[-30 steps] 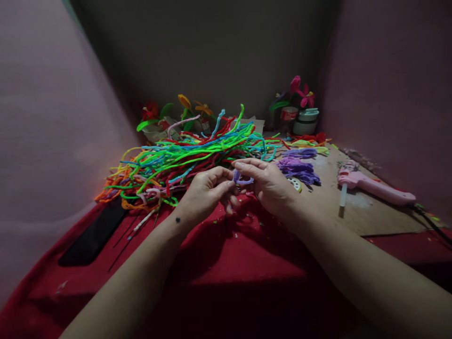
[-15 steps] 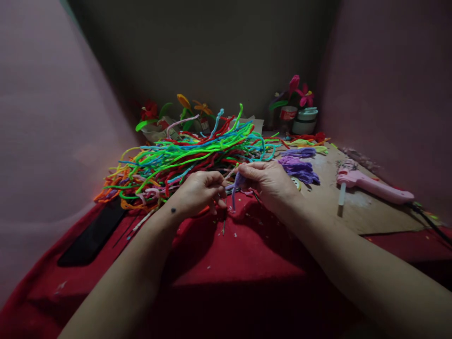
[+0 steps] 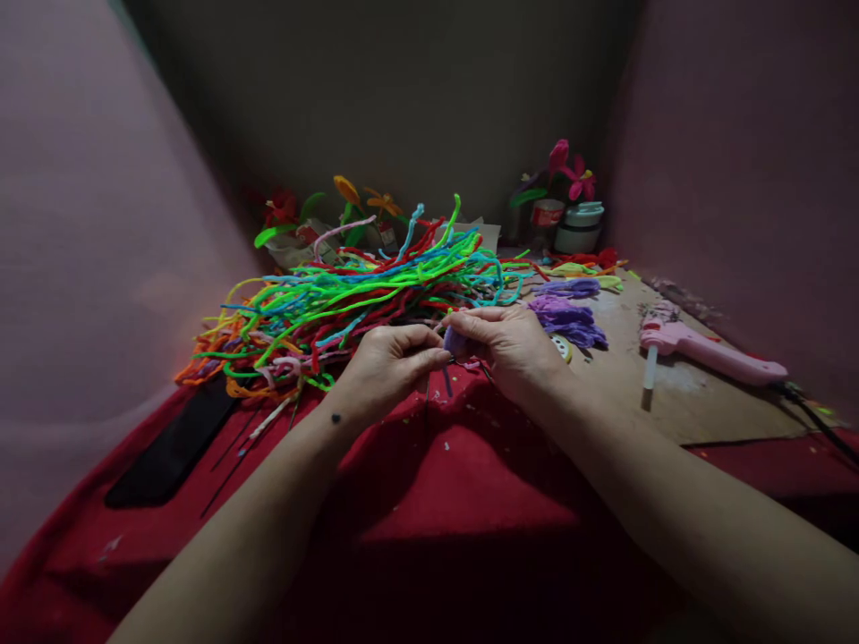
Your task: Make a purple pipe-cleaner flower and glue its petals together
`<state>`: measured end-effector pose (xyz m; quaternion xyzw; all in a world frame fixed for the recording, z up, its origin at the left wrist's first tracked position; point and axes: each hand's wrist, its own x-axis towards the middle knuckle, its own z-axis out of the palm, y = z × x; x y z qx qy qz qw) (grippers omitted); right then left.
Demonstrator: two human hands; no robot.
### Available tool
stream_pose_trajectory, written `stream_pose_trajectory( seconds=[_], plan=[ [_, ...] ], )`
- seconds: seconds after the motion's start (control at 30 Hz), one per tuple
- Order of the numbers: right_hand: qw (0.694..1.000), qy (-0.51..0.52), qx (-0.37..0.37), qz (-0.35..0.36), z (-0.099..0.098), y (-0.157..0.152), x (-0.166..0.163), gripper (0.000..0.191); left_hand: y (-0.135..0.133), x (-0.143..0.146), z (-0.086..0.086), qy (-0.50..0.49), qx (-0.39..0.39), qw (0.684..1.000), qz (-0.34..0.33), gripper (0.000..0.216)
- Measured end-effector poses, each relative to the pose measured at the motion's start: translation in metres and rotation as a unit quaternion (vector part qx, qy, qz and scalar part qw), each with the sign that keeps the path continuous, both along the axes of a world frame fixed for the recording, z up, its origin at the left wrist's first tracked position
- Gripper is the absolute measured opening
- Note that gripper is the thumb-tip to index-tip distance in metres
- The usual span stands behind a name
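Between my hands is a small purple pipe-cleaner piece (image 3: 455, 342), folded into a bunch. My right hand (image 3: 520, 349) is closed, pinching this bunch from the right with thumb and forefinger. From the left, my left hand (image 3: 393, 362) also closes on it, thumb and forefinger pressed together at its lower edge. A thin, blurred purple strand hangs below the fingertips. Just beyond both hands lies a large heap of coloured pipe cleaners (image 3: 395, 286), mostly green, red and blue. Purple pipe-cleaner bundles (image 3: 570, 322) rest beyond my right hand.
A pink glue gun (image 3: 711, 353) with a glue stick lies on a cardboard sheet (image 3: 644, 411) at right. A black phone (image 3: 171, 447) is on the red cloth (image 3: 429, 501) at left, near thin dark rods. Pipe-cleaner flowers (image 3: 581, 179) and a lidded jar (image 3: 581, 228) stand behind.
My left hand has shifted right and its fingers have closed at the lower edge of the purple piece. My right hand stays nearly in place, holding the piece.
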<state>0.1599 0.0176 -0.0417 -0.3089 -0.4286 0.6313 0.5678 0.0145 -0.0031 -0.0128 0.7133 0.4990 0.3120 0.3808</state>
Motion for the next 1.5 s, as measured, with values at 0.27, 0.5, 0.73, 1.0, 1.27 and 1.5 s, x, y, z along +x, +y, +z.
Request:
stream_pose_trajectory(
  seconds=[0.27,0.5,0.73,1.0,1.27,1.5],
  plan=[
    [0.995,0.055,-0.013,0.087,-0.004,0.002,-0.005,0.018,0.0,-0.001,0.003,-0.074,-0.039,0.996,0.039,0.017],
    [0.996,0.041,0.0,0.08,-0.01,0.001,-0.008,0.019,0.007,-0.005,-0.01,-0.13,-0.126,0.983,0.014,0.028],
    [0.995,-0.06,0.043,0.067,-0.009,-0.003,-0.006,0.014,0.006,-0.009,0.005,-0.056,-0.069,0.995,0.041,0.018],
    [0.983,-0.148,0.077,0.08,0.004,-0.013,-0.003,0.015,0.008,-0.014,0.002,-0.177,-0.061,0.982,-0.006,0.026],
    [0.981,-0.16,0.056,0.093,-0.001,-0.009,-0.003,0.018,0.007,-0.012,0.001,-0.142,-0.014,0.99,0.014,0.014],
    [0.981,-0.116,0.064,0.139,-0.007,-0.006,-0.003,0.02,0.002,0.0,-0.006,-0.17,0.033,0.983,0.065,0.011]
  ],
)
